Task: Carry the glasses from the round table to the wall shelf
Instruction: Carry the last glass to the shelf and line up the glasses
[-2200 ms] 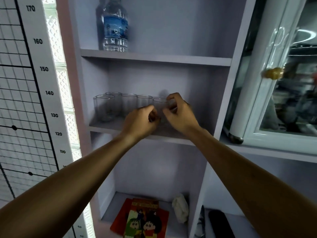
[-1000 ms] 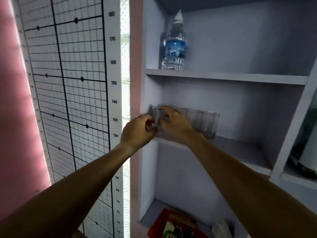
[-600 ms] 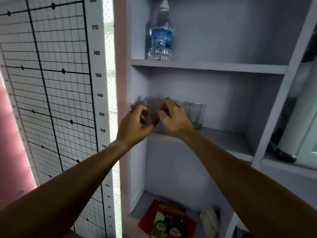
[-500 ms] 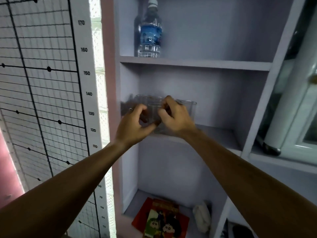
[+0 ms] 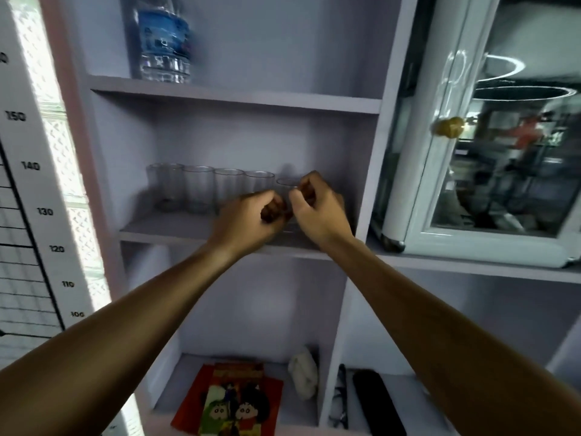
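five glasses stand upright in a row on the wall shelf. the rightmost glass sits between both hands, right hand pinching its rim, left hand curled beside it; left's grip cannot be told.

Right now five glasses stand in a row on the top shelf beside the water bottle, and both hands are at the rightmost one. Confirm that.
Wrong shelf. The head view shows the glasses on the middle shelf, one level below the bottle. The rest holds: five in a row, left hand and right hand at the rightmost glass.
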`<state>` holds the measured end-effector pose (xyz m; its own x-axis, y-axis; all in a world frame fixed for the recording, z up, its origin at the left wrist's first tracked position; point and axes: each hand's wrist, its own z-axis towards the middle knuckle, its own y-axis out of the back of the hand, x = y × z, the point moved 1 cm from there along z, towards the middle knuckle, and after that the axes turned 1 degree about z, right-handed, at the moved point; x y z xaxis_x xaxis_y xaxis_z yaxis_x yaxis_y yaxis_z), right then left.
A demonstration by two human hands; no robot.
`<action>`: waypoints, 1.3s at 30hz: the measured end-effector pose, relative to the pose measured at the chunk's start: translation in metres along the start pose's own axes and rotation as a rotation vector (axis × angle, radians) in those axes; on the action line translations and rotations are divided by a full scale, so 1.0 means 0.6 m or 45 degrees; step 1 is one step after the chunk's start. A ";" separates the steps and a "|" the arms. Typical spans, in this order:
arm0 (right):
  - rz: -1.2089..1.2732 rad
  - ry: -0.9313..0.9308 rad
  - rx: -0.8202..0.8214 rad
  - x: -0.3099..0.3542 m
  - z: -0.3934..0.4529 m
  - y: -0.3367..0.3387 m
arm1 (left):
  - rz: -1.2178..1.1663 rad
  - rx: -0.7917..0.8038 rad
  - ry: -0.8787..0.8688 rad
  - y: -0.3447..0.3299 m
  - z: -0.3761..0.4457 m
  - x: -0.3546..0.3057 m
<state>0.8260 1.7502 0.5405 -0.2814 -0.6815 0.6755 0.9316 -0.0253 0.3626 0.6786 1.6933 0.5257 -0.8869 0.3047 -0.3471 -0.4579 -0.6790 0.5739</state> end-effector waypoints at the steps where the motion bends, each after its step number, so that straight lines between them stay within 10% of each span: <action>1: -0.002 -0.035 -0.002 -0.004 0.003 -0.002 | 0.047 0.034 0.004 -0.001 0.002 0.000; 20: -0.050 -0.123 -0.108 -0.014 0.029 -0.023 | 0.148 0.142 0.079 -0.007 0.013 0.016; 28: -0.640 0.130 0.146 0.014 0.010 -0.046 | 0.377 -0.302 0.017 0.049 0.002 0.067; 39: -0.803 0.110 0.216 0.023 -0.004 -0.107 | 0.496 0.029 0.354 0.068 -0.006 0.112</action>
<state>0.7629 1.7406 0.5253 -0.7355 -0.6304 0.2484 0.5425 -0.3283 0.7732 0.6003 1.6835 0.5229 -0.9443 -0.1619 -0.2864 -0.0987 -0.6911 0.7159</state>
